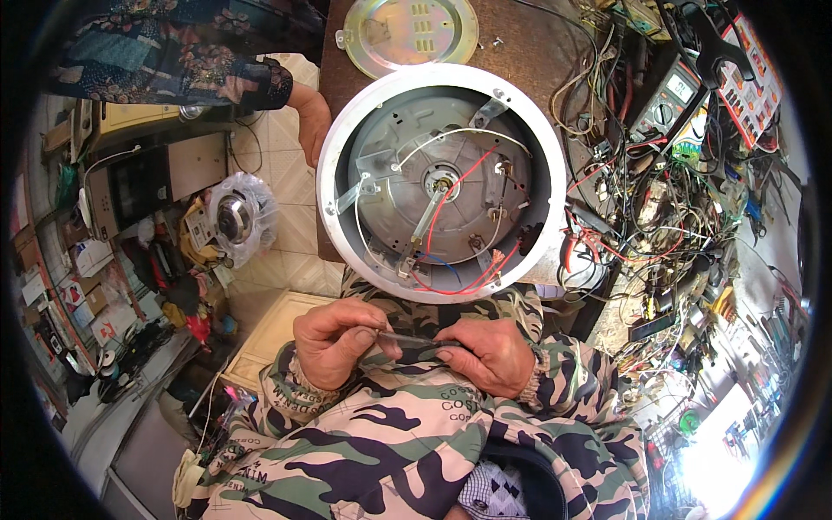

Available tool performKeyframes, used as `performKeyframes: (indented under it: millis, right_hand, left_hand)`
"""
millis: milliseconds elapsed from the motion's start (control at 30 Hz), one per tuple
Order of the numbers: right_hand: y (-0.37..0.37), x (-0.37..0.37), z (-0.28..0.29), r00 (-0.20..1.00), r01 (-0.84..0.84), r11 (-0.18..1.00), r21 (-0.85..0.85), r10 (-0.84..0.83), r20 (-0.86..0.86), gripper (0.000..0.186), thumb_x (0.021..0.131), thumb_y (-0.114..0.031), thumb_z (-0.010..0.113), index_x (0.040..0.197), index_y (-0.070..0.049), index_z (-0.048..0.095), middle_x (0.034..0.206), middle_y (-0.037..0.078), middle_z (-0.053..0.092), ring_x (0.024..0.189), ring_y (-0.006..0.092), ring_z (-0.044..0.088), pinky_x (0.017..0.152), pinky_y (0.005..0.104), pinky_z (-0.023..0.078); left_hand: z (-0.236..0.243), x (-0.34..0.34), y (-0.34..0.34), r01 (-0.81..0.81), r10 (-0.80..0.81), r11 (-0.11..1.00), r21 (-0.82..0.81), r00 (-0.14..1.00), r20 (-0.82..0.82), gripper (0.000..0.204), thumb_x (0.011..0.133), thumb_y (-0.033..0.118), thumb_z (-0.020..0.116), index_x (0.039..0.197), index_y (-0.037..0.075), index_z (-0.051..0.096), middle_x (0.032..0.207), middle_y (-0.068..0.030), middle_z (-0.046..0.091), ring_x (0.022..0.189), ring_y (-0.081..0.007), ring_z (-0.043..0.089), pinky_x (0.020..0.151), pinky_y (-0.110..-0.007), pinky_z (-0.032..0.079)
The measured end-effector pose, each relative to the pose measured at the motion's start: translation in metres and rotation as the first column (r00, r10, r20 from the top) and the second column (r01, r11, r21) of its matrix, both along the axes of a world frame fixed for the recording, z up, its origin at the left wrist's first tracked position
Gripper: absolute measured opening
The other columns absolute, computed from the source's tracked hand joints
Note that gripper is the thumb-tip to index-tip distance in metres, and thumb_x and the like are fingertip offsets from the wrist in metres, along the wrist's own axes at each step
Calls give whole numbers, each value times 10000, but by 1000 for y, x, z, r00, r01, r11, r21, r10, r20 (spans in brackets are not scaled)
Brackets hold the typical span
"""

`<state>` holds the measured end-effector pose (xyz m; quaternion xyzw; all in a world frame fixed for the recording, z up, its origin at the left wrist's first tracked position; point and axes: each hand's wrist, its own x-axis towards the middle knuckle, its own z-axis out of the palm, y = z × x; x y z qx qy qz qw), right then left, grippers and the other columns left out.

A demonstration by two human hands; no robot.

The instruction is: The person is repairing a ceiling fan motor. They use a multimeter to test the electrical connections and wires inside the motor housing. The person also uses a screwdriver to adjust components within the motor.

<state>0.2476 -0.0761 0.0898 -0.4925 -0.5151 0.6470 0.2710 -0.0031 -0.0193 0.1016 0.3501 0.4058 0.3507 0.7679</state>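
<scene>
My left hand [341,343] is closed, its thumb and fingers pinching one end of a thin grey strip [409,340] that looks like metal; its exact kind cannot be made out. My right hand [491,355] is closed around the other end, with the thumb laid along it. Both hands are low, in front of my camouflage jacket. Just beyond them, a round white appliance housing [334,227] rests with its open underside up. Inside it are a grey metal disc [381,139], white and red wires, a blue wire and small brackets. Frayed copper ends [497,256] show near its lower right.
A round yellowish metal cover [360,45] lies on the brown table [533,43] behind the housing. Another person's hand [310,120] reaches to the housing's left side. To the right are a multimeter [666,102], red-handled pliers [568,251] and tangled wires. A plastic-wrapped metal part [234,217] stands left.
</scene>
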Motion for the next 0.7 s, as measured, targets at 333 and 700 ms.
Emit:
performKeyframes:
  millis: [333,700]
  right_hand:
    - [-5,3,12,900,-11,979,203,-79,430,291,844,-202,816,1039,-20,700,884,139,692,737,355,685,651,432,549]
    - [-3,7,16,584,675,678,-291,-732,-350,448,807,53,832,1151,-13,553,1119,185,676,953,227,702,836,361,588]
  left_hand:
    - [6,3,5,206,-153,971,118,923,-353,154,981,-76,586,1117,-73,658,1034,-176,702,869,-269,770,749,-331,614]
    - [-8,-1,-4,-159,158,987,6,977,-140,144,978,-1,639,1103,-47,695,1057,-167,714,827,-230,745,757,-329,616]
